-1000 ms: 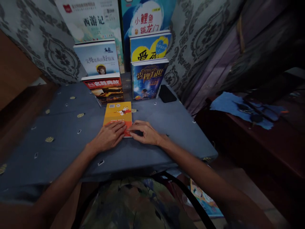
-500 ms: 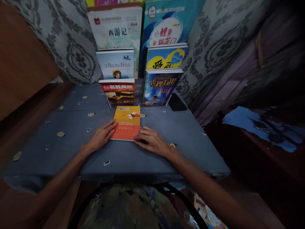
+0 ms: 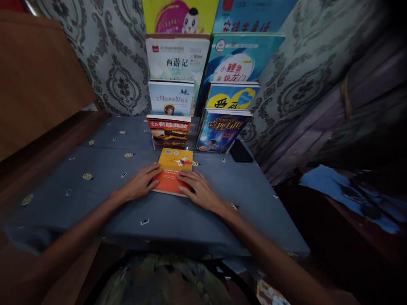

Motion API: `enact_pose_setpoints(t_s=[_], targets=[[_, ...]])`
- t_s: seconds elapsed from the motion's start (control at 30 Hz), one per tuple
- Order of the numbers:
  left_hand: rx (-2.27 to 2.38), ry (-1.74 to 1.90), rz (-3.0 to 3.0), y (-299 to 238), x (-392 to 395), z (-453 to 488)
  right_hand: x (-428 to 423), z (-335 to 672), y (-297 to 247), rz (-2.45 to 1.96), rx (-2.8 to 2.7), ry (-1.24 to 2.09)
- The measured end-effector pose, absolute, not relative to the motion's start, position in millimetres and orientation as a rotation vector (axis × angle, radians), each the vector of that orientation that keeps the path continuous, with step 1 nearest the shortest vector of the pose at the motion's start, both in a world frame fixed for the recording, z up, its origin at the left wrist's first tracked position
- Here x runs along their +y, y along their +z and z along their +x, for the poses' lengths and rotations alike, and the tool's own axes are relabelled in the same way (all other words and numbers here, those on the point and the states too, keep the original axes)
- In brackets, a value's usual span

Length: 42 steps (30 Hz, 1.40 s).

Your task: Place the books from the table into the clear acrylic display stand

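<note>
The orange book (image 3: 174, 170) lies flat on the surface (image 3: 95, 169), long axis pointing away. It is flanked by the left hand (image 3: 141, 183) and right hand (image 3: 197, 190), both unclenched, resting on its near corners.

The orange-and-yellow paperback book (image 3: 173, 170) lies flat and closed on the desk (image 3: 95, 169), roughly midway between the left and right edges and a little nearer the far edge than the near one. Its back cover faces up: the far part is yellow, with a small white barcode label at the far left corner and a small red and white figure beside it; the near part is orange-red with lines of fine print too small to read. The book sits nearly square to the desk, its long sides running from the near edge toward the far edge, slightly skewed.
</note>
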State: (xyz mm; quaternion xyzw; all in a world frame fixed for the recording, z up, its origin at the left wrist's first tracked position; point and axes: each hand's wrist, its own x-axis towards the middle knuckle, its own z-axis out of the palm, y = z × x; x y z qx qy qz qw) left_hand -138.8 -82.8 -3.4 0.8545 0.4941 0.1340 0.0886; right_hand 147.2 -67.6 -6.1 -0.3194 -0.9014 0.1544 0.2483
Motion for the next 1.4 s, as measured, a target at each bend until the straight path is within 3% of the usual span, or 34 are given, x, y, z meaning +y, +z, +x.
enact_pose_setpoints(t_s=[0.47,1.1,1.4], targets=[[1.555,0.518,2.475,-18.7,0.6,-131.5,10.8,116.0,-12.7,-1.386,-2.312,0.33],[1.578,0.656,2.522,-23.9,-68.3,-122.8,-31.6,128.5,-18.5,-1.164,-2.387,0.326],[1.539,0.572,2.509,-6.9,-67.3,-122.0,-49.0,116.4,10.9,-1.247,-2.544,0.305]])
